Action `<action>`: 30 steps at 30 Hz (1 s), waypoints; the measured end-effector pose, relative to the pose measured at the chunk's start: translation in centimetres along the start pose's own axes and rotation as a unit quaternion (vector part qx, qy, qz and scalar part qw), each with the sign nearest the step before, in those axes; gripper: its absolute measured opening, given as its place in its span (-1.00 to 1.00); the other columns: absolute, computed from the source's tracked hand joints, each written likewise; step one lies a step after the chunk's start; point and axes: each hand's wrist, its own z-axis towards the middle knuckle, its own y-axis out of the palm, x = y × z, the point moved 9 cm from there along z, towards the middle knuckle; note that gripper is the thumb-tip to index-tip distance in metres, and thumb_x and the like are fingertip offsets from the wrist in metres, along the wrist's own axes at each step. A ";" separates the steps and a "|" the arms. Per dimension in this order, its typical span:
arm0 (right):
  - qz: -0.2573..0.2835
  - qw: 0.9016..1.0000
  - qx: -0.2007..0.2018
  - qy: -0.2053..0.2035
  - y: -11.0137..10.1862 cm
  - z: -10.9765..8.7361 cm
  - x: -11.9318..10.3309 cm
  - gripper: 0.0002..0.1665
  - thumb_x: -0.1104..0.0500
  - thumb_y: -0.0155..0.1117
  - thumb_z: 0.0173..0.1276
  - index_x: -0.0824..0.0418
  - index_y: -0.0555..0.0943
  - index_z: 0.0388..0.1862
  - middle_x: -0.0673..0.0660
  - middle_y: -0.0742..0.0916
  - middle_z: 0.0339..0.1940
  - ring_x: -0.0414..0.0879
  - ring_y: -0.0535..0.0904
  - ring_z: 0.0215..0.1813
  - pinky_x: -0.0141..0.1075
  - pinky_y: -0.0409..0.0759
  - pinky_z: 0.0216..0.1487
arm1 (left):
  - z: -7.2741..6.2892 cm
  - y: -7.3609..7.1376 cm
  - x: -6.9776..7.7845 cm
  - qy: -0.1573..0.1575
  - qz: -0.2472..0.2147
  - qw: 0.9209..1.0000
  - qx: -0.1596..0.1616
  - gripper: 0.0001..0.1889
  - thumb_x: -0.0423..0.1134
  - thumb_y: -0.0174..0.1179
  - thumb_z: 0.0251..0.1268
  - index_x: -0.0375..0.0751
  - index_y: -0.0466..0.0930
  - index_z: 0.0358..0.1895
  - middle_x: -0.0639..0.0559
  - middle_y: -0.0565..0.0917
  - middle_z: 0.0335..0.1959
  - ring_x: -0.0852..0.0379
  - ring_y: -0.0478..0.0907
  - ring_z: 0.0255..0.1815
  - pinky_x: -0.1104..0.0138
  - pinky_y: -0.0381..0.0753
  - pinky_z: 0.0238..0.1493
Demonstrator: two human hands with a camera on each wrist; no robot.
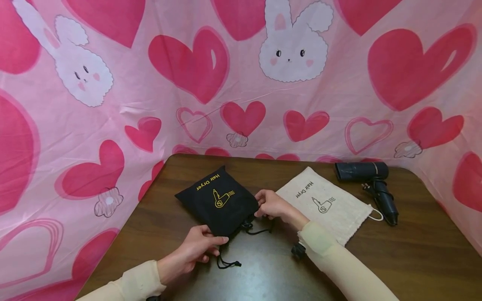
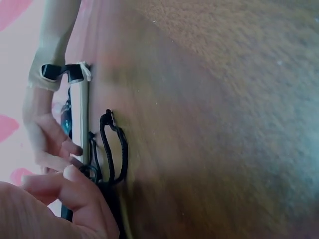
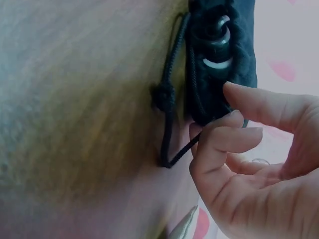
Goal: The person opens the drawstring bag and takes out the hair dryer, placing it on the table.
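Note:
A black drawstring pouch (image 1: 226, 205), printed with yellow "Hair Dryer" lettering and a dryer drawing, lies on the wooden table. My left hand (image 1: 197, 246) pinches its near corner, thumb on top and fingers below. At the right corner, my right hand (image 1: 273, 204) holds the pouch's edge between thumb and fingers. The right wrist view looks into the pouch's mouth, where a dark, shiny rounded object (image 3: 214, 47) shows; most of it is hidden. Black drawstrings (image 2: 122, 154) hang loose from the mouth, one ending in a knot.
Right of the black pouch, a cream drawstring pouch (image 1: 327, 205) with the same print lies flat under the right forearm. A black hair dryer (image 1: 361, 171) with its cord around the handle lies at the back right. Pink heart-patterned cloth (image 1: 241, 83) surrounds the table (image 1: 425, 246).

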 end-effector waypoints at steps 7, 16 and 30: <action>-0.040 0.998 0.050 -0.009 -0.1 0.5 0.1 -0.54 0.38 0.56 0.17 0.34 0.59 0.03 0.17 0.61 -0.29 -0.02 0.48 -0.42 -0.26 0.48 -0.48 | 0.5 0.3 0.3 0.015 0.010 0.999 0.028 -0.47 -0.22 0.58 0.18 -0.37 0.46 0.04 -0.10 0.69 -0.38 0.13 0.62 -0.59 0.37 0.36 -0.63; -0.048 0.995 0.087 -0.011 -0.4 0.4 0.0 -0.70 0.36 0.50 0.21 0.33 0.64 -0.08 0.14 0.66 -0.39 -0.06 0.49 -0.51 -0.27 0.48 -0.50 | 0.6 0.6 0.4 0.028 -0.002 0.999 0.042 -0.68 -0.31 0.46 0.24 -0.29 0.42 -0.23 -0.04 0.60 -0.60 0.17 0.56 -0.67 0.42 0.31 -0.71; -0.064 0.992 0.111 -0.015 -0.9 0.3 -0.2 -0.76 0.38 0.40 0.22 0.34 0.65 -0.12 0.14 0.65 -0.43 -0.03 0.53 -0.44 -0.25 0.46 -0.38 | 0.7 0.0 0.2 0.039 0.003 0.998 0.059 -0.74 -0.34 0.35 0.21 -0.17 0.42 -0.50 0.02 0.50 -0.73 0.16 0.41 -0.72 0.40 0.29 -0.73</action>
